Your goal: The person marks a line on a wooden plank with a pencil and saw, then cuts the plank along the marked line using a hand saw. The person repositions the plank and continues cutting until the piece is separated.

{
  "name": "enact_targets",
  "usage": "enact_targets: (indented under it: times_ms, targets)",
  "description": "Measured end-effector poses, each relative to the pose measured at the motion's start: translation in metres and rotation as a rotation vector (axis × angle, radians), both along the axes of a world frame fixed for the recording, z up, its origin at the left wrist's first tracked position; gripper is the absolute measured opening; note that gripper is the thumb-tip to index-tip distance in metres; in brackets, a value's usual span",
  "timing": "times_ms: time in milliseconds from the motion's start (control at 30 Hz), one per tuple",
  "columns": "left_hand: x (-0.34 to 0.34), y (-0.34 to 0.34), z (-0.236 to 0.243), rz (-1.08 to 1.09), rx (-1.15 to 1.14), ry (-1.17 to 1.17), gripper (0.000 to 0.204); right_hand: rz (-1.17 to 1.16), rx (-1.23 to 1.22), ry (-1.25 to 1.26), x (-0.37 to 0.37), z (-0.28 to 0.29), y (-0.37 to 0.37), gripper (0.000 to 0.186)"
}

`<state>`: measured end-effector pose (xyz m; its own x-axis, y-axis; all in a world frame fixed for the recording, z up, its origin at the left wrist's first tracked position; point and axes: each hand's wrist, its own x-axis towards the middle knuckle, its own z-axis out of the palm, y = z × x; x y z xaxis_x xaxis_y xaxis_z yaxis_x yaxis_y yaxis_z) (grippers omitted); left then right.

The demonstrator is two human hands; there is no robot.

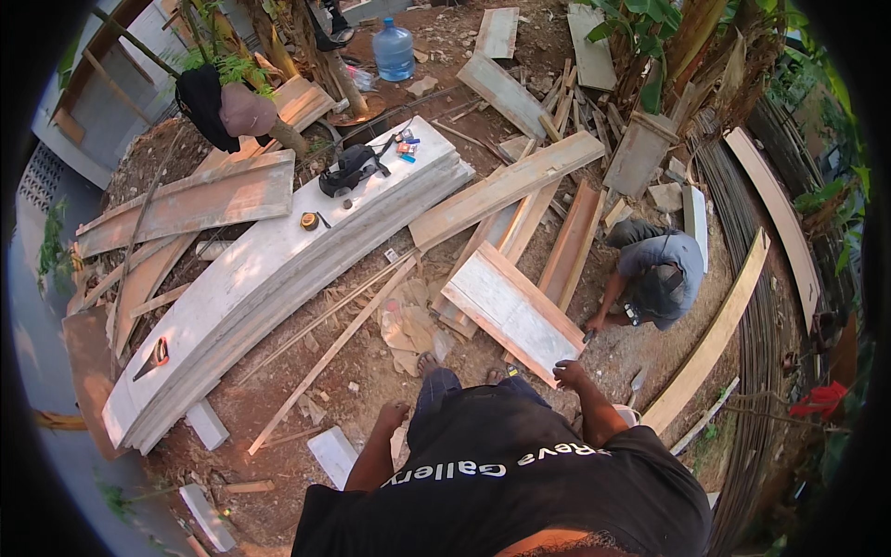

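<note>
My right hand (571, 373) grips the near right corner of a long panel (515, 302) with a white face and raised wooden edges. A crouching co-worker in grey (661, 274) works at the panel's right end; the co-worker's hand (595, 322) holds a small tool (588, 336) against the edge, too small to name. My left hand (395, 412) hangs beside my left leg, its fingers loosely curled with nothing seen in them. It is apart from the panel. Crumpled brown paper (399, 325) lies on the ground beyond it.
A long stack of white-faced boards (269, 269) runs across the left, bearing a black bag (348, 172), a tape measure (309, 221) and an orange-handled hand saw (151, 358). Loose planks (506, 190) and thin strips (334, 353) litter the dirt. A trowel (638, 381) lies at right.
</note>
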<state>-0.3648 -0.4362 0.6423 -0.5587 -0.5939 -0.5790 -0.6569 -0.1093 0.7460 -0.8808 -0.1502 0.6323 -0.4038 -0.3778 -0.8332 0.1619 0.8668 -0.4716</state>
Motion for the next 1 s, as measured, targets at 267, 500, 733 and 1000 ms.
enact_targets:
  times_ms: [267,500,733,1000]
  targets:
    - [-0.036,-0.089,0.023,0.278,0.231,-0.077,0.042,0.136,-0.01,0.094,0.05,0.008,-0.066,0.046]
    - [0.025,-0.159,-0.013,0.106,0.058,-0.134,0.042,0.26,-0.09,0.209,0.073,0.021,-0.156,0.043]
    - [0.076,-0.197,-0.025,-0.054,-0.035,-0.25,0.039,0.509,-0.195,0.236,0.078,0.046,-0.205,0.045]
    - [-0.021,-0.147,0.014,0.21,0.313,-0.216,0.034,0.182,0.011,0.095,0.012,0.014,-0.172,0.052]
